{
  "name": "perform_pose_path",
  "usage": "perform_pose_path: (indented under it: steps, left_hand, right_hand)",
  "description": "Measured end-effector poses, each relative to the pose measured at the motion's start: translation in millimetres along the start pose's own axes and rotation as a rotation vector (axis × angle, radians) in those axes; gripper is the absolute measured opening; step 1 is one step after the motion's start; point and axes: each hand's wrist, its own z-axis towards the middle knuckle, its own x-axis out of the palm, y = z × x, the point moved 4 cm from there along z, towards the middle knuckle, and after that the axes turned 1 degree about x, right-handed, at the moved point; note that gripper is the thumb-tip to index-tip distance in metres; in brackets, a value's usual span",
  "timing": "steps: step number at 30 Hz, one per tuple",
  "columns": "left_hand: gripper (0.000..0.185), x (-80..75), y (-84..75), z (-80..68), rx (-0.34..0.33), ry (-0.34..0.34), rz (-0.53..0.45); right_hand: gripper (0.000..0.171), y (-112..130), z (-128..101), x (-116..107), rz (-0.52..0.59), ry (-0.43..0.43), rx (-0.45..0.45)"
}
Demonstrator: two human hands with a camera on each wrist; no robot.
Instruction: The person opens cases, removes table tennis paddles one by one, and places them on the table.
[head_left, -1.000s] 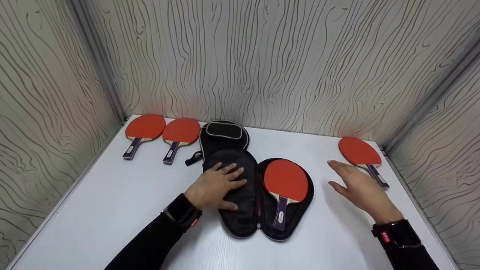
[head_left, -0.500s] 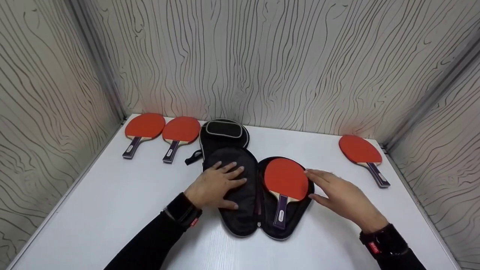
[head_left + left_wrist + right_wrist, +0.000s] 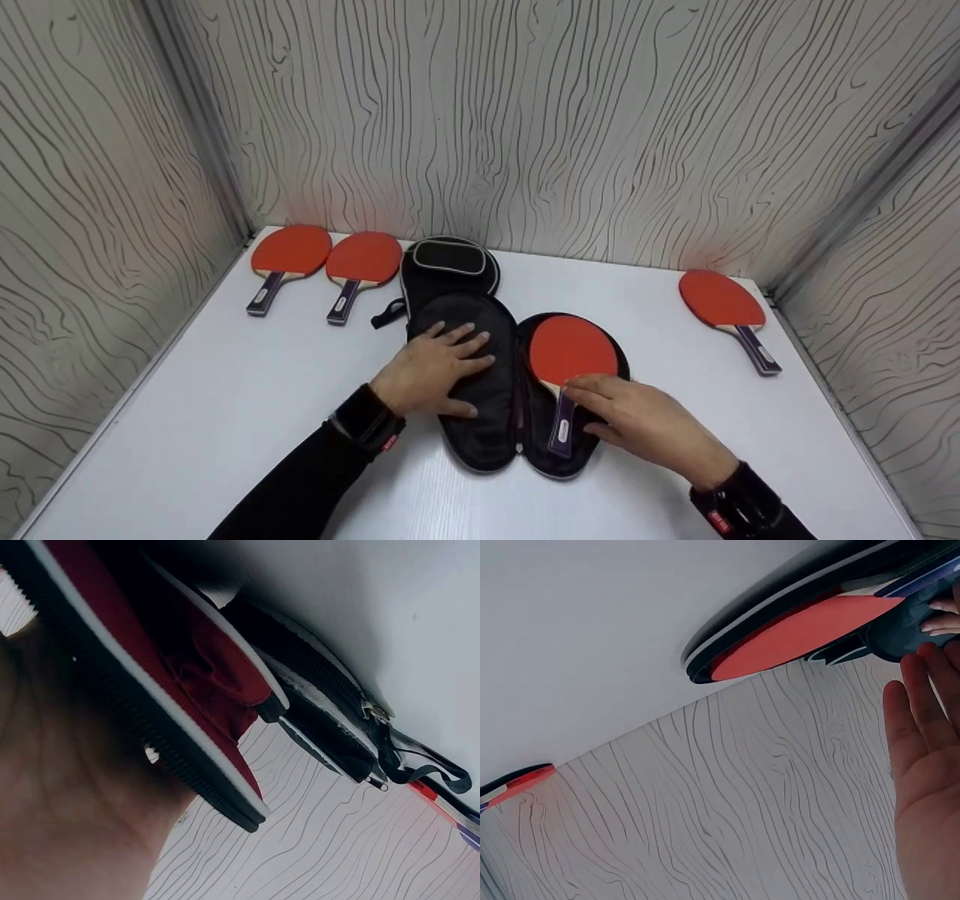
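A black paddle case (image 3: 480, 442) lies unzipped and flat on the white table (image 3: 225, 390). My left hand (image 3: 450, 371) presses flat on its left half, fingers spread. In its right half lies a red paddle (image 3: 574, 349) with a purple handle (image 3: 561, 431). My right hand (image 3: 592, 409) rests with straight fingers across the neck of that paddle, above the handle. The right wrist view shows the red paddle (image 3: 795, 634) edge-on in the case, with my fingers (image 3: 922, 735) beside it. In the left wrist view the case's edge and reddish lining (image 3: 210, 675) show past my palm.
Two red paddles (image 3: 291, 251) (image 3: 364, 259) lie at the back left. A second black case (image 3: 448, 262), zipped, sits behind the open one. One more red paddle (image 3: 720, 300) lies at the back right. Patterned walls close off three sides.
My right hand has swept left from beside the back-right paddle onto the neck of the paddle in the case. The left hand has stayed put.
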Motion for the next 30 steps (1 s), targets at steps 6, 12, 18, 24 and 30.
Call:
perform_pose_path:
  steps: [6, 12, 18, 24, 30]
  left_hand:
    - [0.085, -0.7, 0.4, -0.2, -0.005, 0.004, -0.016]
    - [0.085, -1.0, -0.4, 0.0, -0.004, -0.001, -0.001]
    - [0.084, -0.9, -0.8, 0.0, 0.001, -0.005, -0.013]
    - [0.085, 0.1, -0.2, 0.9, -0.007, 0.011, -0.013]
    - [0.086, 2.1, 0.0, 1.2, -0.011, 0.026, -0.013]
  right_hand:
    - [0.059, 13.6, 4.3, 9.0, 0.035, 0.073, -0.053]
    - [0.05, 26.1, 8.8, 15.0, 0.067, 0.126, -0.112]
    - [0.044, 34.4, 13.3, 17.3, -0.019, 0.102, -0.185]
    - [0.039, 35.4, 15.3, 17.3, -0.049, 0.076, -0.225]
    - [0.029, 33.9, 16.6, 14.1, -0.079, 0.025, -0.234]
